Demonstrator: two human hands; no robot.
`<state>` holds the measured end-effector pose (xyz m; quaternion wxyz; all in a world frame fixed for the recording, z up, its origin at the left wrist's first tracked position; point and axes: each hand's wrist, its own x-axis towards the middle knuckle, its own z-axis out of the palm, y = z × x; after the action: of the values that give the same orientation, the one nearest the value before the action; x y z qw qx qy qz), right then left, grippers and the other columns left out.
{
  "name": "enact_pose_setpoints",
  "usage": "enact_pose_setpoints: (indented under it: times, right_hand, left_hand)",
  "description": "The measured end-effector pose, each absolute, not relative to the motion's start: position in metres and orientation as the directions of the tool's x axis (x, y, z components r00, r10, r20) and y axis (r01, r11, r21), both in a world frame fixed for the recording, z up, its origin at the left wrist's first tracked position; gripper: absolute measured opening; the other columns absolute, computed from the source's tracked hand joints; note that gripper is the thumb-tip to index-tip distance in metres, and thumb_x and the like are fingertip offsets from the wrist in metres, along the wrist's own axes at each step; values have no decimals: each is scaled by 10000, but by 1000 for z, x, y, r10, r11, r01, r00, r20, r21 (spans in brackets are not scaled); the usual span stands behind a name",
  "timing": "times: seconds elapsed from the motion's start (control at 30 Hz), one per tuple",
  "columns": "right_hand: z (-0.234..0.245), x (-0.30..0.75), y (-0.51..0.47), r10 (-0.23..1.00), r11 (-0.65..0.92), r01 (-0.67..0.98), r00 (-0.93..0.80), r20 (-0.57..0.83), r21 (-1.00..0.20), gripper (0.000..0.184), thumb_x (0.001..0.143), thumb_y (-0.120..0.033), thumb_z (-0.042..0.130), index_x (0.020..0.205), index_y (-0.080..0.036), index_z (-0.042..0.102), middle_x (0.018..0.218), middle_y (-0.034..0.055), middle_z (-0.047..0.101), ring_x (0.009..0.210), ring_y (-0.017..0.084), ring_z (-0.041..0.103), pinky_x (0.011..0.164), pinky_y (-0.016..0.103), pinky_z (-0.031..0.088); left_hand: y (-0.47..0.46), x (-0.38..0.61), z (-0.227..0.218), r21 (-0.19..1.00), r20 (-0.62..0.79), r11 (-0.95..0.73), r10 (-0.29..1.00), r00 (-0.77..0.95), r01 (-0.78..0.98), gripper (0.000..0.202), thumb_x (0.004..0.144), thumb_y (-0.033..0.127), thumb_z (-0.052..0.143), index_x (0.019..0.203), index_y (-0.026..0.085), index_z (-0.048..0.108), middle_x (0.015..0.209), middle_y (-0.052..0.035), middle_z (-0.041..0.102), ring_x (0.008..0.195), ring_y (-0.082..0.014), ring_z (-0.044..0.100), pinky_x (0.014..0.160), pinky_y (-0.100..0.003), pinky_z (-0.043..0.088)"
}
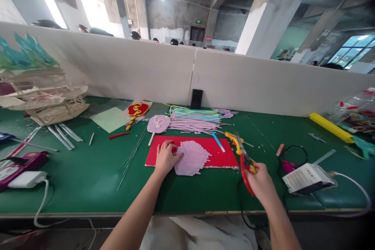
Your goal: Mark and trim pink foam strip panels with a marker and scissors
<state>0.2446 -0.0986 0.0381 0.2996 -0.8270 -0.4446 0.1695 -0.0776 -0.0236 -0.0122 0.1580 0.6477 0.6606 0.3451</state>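
Your left hand (166, 157) is at the left edge of a flat lilac piece of fuzzy, side-by-side strips (193, 158), fingers loosely bent, thumb touching; whether it pinches the edge, cannot tell. The piece lies flat on a red rectangular sheet (219, 162), jutting a little past its near edge onto the green table (205, 193). Your right hand (261, 181) is closed round red-and-yellow-handled scissors (243, 168), near the sheet's right edge, tips pointing toward the table's far edge; blades blurred. A yellow glue gun (233, 138) lies by the sheet's far right corner; a slim blue-and-white strip (218, 141) crosses the far edge just left of it. Beyond that edge: a bundle of lilac and pale-green fuzzy stems (195, 121), with a lilac round fan (158, 124) by its left end. A black phone (196, 99) stands against the partition (146, 66) at the table's far edge.
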Motion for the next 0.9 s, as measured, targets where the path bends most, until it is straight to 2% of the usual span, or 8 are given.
enact_pose_setpoints:
  times: [0.07, 0.13, 0.2, 0.3, 0.53, 0.67, 0.73, 0.9]
  right_hand:
    - [30, 221, -97, 877, -316, 527, 479, -31, -789, 277, 698, -433, 596, 866, -239, 493, 677, 58, 678, 624, 251, 670, 539, 315, 483]
    - [19, 199, -95, 916, -247, 328, 385, -110, -912, 347, 708, -505, 624, 844, -246, 439, 582, -5, 629, 488, 205, 619, 442, 286, 456]
    - [10, 182, -92, 920, -253, 264, 362, -147, -931, 408, 717, -567, 627, 840, -246, 408, 540, -37, 608, 407, 178, 583, 366, 262, 434]
    - [0, 167, -91, 922, -282, 128, 312, -232, -951, 461, 682, -566, 686, 829, -244, 391, 550, -22, 640, 466, 214, 654, 345, 271, 483]
    - [-2, 158, -80, 930, -280, -28, 242, -278, -960, 478, 588, -466, 781, 803, -249, 413, 648, 41, 706, 675, 312, 738, 450, 363, 592]
    - [-8, 148, -74, 934, -248, -68, 247, -257, -966, 468, 565, -416, 786, 799, -249, 416, 705, 46, 718, 726, 321, 743, 477, 360, 600]
    - [-13, 142, -76, 934, -225, -65, 269, -234, -972, 463, 573, -405, 782, 806, -250, 412, 725, 38, 717, 730, 315, 743, 456, 342, 589]
    - [-25, 134, -84, 933, -166, -47, 316, -172, -985, 461, 587, -374, 795, 828, -250, 422, 737, 24, 714, 697, 287, 740, 402, 288, 552]
  left_hand:
    - [-25, -79, -12, 672, 234, -97, 968, -86, 735, 198, 695, 266, 742, 848, 232, 621, 1333, -81, 572, 1347, -301, 401, 1171, -533, 111]
    - [-26, -79, -11, 688, 235, -112, 969, -74, 717, 188, 707, 261, 725, 848, 233, 604, 1336, -76, 576, 1353, -296, 396, 1166, -543, 110]
    - [-27, -80, -11, 707, 235, -124, 970, -67, 697, 188, 708, 259, 712, 852, 235, 593, 1297, -70, 608, 1346, -294, 407, 1161, -548, 112]
    - [-27, -80, -10, 737, 234, -128, 969, -74, 663, 185, 702, 262, 695, 845, 237, 582, 1207, -64, 662, 1317, -297, 441, 1151, -555, 113]
    - [-23, -78, -12, 827, 225, -127, 967, -116, 548, 68, 754, 282, 600, 771, 244, 546, 886, -30, 709, 965, -245, 634, 1134, -515, 187]
    - [-21, -77, -18, 895, 208, -147, 973, -102, 421, 147, 717, 275, 632, 840, 239, 561, 859, -27, 682, 885, -228, 646, 891, -393, 467]
    - [-20, -77, -21, 924, 202, -155, 974, -101, 350, 220, 708, 274, 645, 911, 233, 572, 838, -16, 663, 822, -203, 645, 765, -325, 497]
    - [-16, -77, -24, 970, 181, -153, 973, -143, 188, 380, 677, 278, 681, 1040, 212, 589, 792, 15, 610, 656, -134, 589, 657, -271, 476]
